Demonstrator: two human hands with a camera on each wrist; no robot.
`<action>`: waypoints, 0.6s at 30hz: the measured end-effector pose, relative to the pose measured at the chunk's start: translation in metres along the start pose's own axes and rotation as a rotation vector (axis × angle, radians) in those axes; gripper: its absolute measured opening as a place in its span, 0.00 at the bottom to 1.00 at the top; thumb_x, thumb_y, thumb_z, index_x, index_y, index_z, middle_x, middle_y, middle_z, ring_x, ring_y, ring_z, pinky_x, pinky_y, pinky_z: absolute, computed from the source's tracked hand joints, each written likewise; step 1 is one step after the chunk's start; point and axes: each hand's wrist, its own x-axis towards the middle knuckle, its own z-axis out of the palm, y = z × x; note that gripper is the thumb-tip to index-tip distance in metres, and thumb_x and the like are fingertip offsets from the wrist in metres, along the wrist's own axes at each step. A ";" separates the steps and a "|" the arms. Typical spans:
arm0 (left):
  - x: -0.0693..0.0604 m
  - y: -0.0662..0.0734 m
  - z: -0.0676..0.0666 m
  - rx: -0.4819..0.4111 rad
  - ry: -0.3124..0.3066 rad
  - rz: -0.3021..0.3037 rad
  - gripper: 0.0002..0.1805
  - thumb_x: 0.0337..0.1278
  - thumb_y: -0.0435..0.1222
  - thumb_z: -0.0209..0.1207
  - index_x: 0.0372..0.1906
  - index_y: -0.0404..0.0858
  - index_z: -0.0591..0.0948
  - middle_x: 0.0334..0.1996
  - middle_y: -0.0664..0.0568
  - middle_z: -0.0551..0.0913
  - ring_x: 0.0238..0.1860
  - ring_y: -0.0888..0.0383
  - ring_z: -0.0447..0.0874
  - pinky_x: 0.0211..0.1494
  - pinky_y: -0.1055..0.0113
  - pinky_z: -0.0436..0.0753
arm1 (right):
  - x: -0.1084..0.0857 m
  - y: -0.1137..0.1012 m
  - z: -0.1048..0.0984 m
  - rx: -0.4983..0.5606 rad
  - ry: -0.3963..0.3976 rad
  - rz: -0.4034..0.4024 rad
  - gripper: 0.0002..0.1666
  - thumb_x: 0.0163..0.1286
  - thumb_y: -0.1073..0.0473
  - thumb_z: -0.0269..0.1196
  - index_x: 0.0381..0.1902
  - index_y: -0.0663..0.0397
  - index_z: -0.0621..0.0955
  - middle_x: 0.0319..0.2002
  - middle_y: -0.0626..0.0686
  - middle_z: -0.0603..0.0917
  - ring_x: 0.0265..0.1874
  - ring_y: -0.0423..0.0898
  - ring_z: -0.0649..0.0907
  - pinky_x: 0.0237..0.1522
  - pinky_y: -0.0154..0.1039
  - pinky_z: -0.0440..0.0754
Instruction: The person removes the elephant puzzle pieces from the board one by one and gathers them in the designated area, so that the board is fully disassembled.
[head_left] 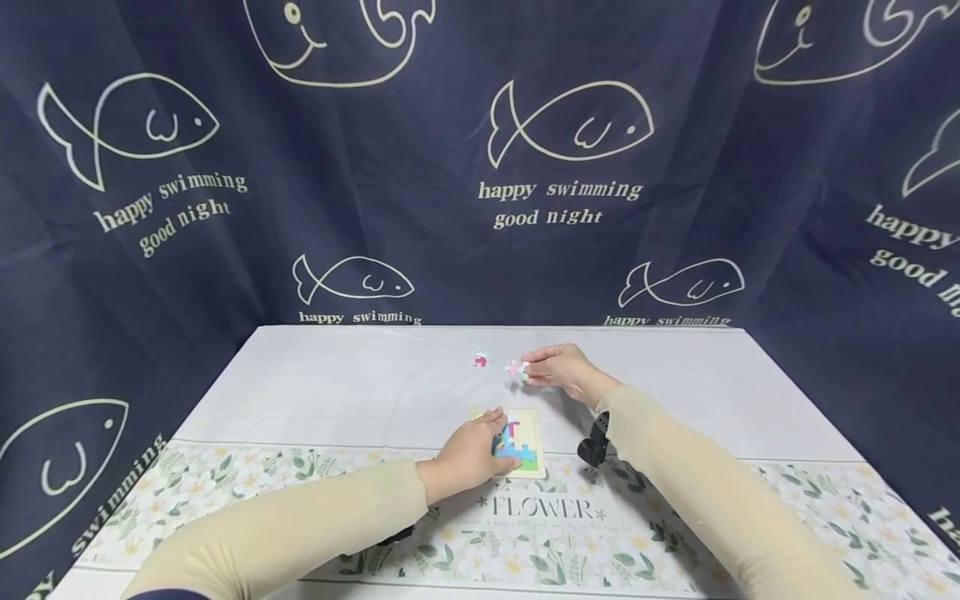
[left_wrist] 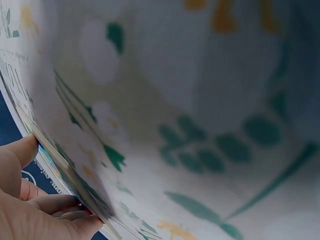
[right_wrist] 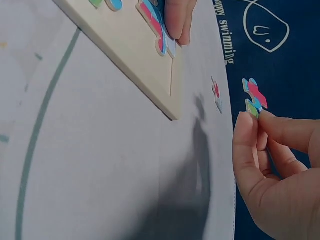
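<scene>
Right of centre in the head view, the right hand pinches a pink, blue and green puzzle piece between thumb and fingers, raised above the white table. A loose piece lies farther left on the tabletop. At lower centre, the left hand rests, fingers extended, on a pale puzzle tray holding several colourful pieces. A dark fish-patterned curtain fills the upper frame.
</scene>
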 end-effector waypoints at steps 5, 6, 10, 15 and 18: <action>0.000 -0.001 0.000 0.003 0.003 -0.007 0.41 0.56 0.50 0.66 0.68 0.30 0.68 0.72 0.45 0.65 0.73 0.50 0.61 0.76 0.58 0.64 | 0.004 0.001 0.000 0.004 0.014 -0.003 0.21 0.64 0.74 0.61 0.56 0.77 0.76 0.30 0.50 0.87 0.25 0.39 0.86 0.40 0.33 0.88; 0.000 -0.001 0.000 0.005 0.005 -0.007 0.41 0.56 0.50 0.66 0.68 0.30 0.68 0.72 0.45 0.65 0.73 0.50 0.61 0.76 0.58 0.64 | 0.006 0.001 0.000 -0.001 0.022 -0.002 0.21 0.64 0.74 0.61 0.55 0.76 0.76 0.31 0.50 0.87 0.25 0.38 0.86 0.40 0.33 0.88; 0.000 -0.002 0.001 0.002 0.009 -0.009 0.41 0.56 0.50 0.66 0.69 0.31 0.68 0.72 0.45 0.65 0.73 0.50 0.61 0.75 0.58 0.64 | 0.011 0.002 0.001 -0.017 0.049 -0.002 0.20 0.65 0.72 0.62 0.55 0.74 0.78 0.36 0.54 0.87 0.24 0.37 0.85 0.38 0.31 0.88; -0.001 -0.001 0.001 -0.006 0.004 -0.011 0.41 0.56 0.50 0.66 0.69 0.31 0.67 0.72 0.46 0.65 0.73 0.50 0.61 0.75 0.58 0.64 | 0.018 0.004 0.001 -0.022 0.080 0.020 0.20 0.64 0.73 0.62 0.54 0.71 0.79 0.38 0.55 0.87 0.25 0.38 0.85 0.41 0.33 0.88; -0.001 0.001 -0.001 0.004 0.005 -0.007 0.41 0.55 0.49 0.66 0.68 0.31 0.68 0.72 0.45 0.65 0.73 0.50 0.62 0.75 0.58 0.65 | 0.022 0.006 -0.001 -0.022 0.096 0.028 0.20 0.64 0.73 0.62 0.55 0.71 0.79 0.36 0.53 0.87 0.26 0.38 0.86 0.42 0.33 0.87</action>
